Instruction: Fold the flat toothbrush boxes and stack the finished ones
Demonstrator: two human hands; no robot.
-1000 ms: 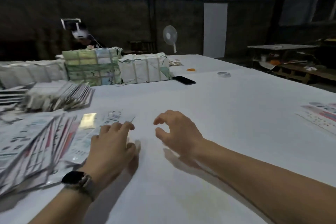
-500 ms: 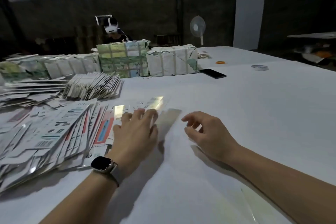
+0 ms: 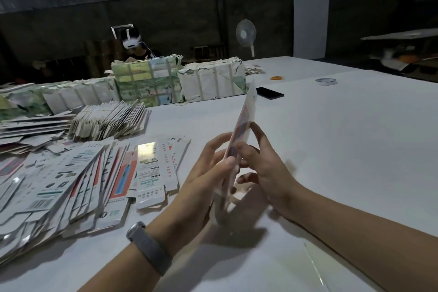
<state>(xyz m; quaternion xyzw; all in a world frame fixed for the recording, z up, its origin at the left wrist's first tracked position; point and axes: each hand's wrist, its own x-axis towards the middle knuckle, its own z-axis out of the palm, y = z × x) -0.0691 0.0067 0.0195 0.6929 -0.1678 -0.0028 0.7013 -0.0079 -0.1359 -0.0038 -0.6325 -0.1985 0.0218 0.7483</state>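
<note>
Box (image 3: 244,123) flat, white with red-blue panel, upright, edge-on; left hand (image 3: 208,173) and right hand (image 3: 265,168) both grasping it.

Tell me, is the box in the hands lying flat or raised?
Raised: the box stands on edge above the table, pinched between both hands.

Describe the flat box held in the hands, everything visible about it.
The flat box is a long, narrow piece of thin white card with red and blue print on its face. It stands nearly edge-on to the camera, upright and leaning to the right, above the white table. The left hand and the right hand pinch its lower half from either side. Its bottom end is blurred.
</note>
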